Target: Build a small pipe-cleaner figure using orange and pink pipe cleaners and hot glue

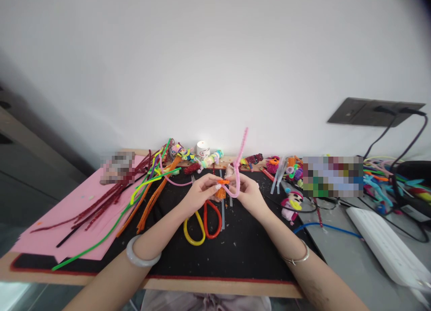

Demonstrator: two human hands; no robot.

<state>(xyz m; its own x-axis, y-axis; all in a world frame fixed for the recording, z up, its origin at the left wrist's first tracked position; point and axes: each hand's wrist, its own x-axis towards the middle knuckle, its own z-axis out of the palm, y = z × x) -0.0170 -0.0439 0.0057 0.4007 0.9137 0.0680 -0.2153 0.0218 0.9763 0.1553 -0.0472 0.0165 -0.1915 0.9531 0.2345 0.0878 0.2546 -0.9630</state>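
Over the black mat, my left hand and my right hand are close together with fingertips pinched. Between them is a small orange fuzzy craft piece, with my left fingers closed on it. A pink pipe cleaner bends in a loop at my right fingers, its free end standing up. Another thin pink strand reaches left behind my left hand. Just below my hands lie scissors with one yellow and one red handle loop; their blades are mostly hidden. The exact joint between pink and orange is covered by fingers.
Red, green and orange pipe cleaners lie over pink sheets at left. A white tape roll and several fuzzy figures line the back. Clear glue sticks, a penguin-like figure, cables and a white power strip are at right.
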